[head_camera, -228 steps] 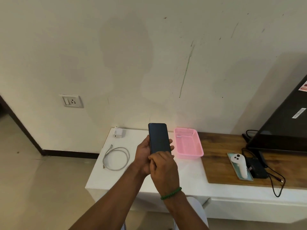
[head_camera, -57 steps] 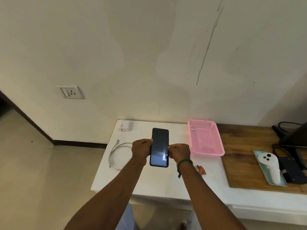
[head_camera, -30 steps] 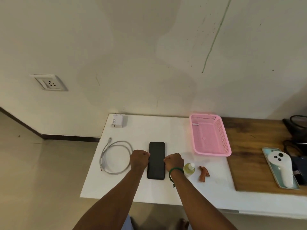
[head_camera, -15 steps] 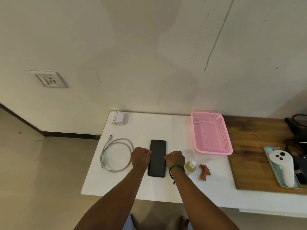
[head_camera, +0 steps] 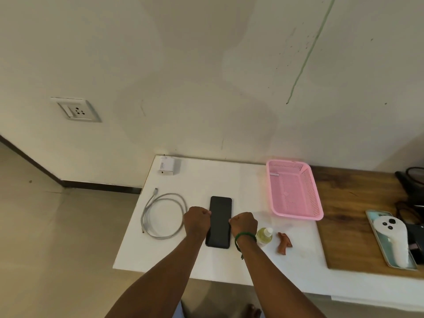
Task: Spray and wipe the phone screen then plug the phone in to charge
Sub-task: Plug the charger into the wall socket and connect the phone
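**Phone flat on the tabletop, a hand at each side**

The phone [head_camera: 219, 222] lies flat on the white tabletop [head_camera: 202, 262], dark screen up, its long axis running toward the wall. The left hand [head_camera: 197, 220] is curled tight against the phone's left long edge. The right hand [head_camera: 244, 223], with a green band at the wrist, is curled the same way against the right long edge. Between them they hold the phone by its sides, knuckles up. How far the fingers reach under it I cannot tell.

Taking the phone as the centre and the wall as 12 o'clock:

- The grey charging cable [head_camera: 145, 215] lies in a loose coil at 9 o'clock, just beside the left hand.
- The white charger block [head_camera: 167, 166] sits at 11 o'clock, near the wall and apart from the cable.
- The wall socket [head_camera: 76, 110] is further out at 10 o'clock, up on the wall.
- A pink basket [head_camera: 314, 191] stands at 2 o'clock.
- The small spray bottle [head_camera: 263, 236] stands at 4 o'clock, close behind the right wrist.
- A crumpled brown cloth [head_camera: 284, 243] lies just past the bottle.

Far out at 3 o'clock, a white controller [head_camera: 392, 239] rests on the wooden board [head_camera: 348, 226].
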